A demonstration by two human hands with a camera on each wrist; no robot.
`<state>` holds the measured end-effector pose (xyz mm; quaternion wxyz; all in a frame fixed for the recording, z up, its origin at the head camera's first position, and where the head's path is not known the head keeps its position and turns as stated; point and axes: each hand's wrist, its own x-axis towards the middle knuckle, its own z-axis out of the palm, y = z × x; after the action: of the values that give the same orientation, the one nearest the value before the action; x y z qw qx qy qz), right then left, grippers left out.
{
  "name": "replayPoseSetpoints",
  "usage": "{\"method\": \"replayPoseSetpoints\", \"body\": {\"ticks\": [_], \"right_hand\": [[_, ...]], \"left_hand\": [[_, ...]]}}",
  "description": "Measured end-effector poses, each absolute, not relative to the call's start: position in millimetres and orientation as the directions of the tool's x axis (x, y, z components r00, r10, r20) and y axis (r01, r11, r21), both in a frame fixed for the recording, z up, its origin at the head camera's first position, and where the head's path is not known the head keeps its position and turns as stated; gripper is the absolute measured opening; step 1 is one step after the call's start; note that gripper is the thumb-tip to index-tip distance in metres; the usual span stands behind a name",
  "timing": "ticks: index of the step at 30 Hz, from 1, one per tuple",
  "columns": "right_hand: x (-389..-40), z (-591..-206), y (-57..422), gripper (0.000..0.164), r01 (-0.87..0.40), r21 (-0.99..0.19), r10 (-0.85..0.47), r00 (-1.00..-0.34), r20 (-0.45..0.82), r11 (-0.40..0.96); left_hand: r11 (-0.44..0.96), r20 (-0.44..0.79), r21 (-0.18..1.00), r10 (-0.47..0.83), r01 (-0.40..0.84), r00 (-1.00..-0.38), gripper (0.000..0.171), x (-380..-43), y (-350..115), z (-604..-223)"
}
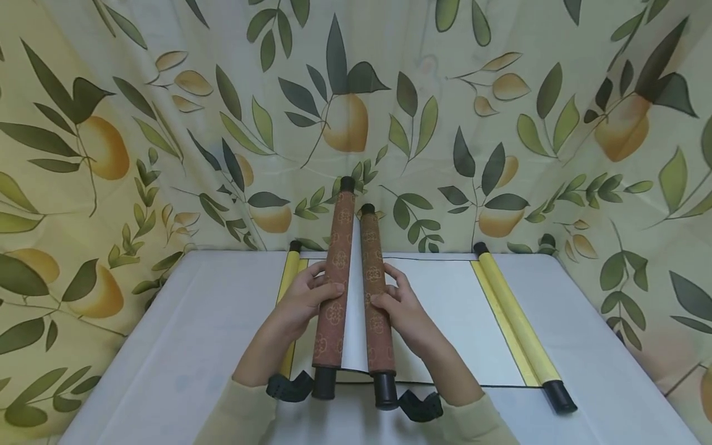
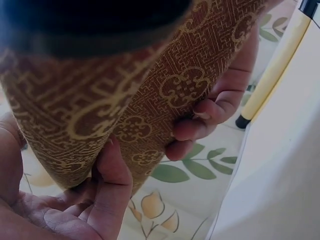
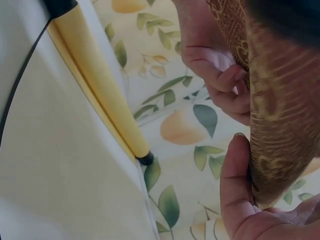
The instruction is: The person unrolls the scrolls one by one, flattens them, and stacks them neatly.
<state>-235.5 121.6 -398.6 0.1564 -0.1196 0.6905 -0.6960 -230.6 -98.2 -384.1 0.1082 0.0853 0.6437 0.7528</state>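
Two reddish-brown brocade scroll rolls with black end knobs stand up side by side above the table, leaning slightly. My left hand (image 1: pixel 300 298) grips the left scroll roll (image 1: pixel 335 290), thumb across its front and fingers behind. The right scroll roll (image 1: pixel 377 290) is held the same way by my right hand (image 1: pixel 408 312). A narrow whitish strip shows between the rolls; whether it joins them I cannot tell. In the left wrist view, curled fingers (image 2: pixel 112 175) press the patterned cloth. Beneath lies an opened scroll, its white sheet (image 1: pixel 445 315) spread between yellow rollers.
The right yellow roller (image 1: pixel 514 309) has black knobs and lies toward the right side of the white table (image 1: pixel 222 296). The left yellow roller (image 1: pixel 289 272) is partly hidden by my left arm. A fruit-and-leaf patterned cloth (image 1: pixel 423 154) hangs behind and at both sides.
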Motion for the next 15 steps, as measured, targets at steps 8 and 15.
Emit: {"method": "replayPoseSetpoints", "body": {"ticks": [8, 15], "right_hand": [[-236.1, -400.3, 121.8, 0.084, 0.092, -0.996, -0.371, -0.925, -0.084, -0.004], [-238.3, -400.0, 123.7, 0.076, 0.071, -0.997, -0.366, -0.928, -0.062, -0.009]], "left_hand": [[-0.155, 0.004, 0.987, 0.283, -0.041, -0.959, 0.067, -227.7, -100.9, -378.5], [-0.15, 0.019, 0.988, 0.281, -0.025, -0.959, 0.068, -227.2, -103.5, -375.9]]}}
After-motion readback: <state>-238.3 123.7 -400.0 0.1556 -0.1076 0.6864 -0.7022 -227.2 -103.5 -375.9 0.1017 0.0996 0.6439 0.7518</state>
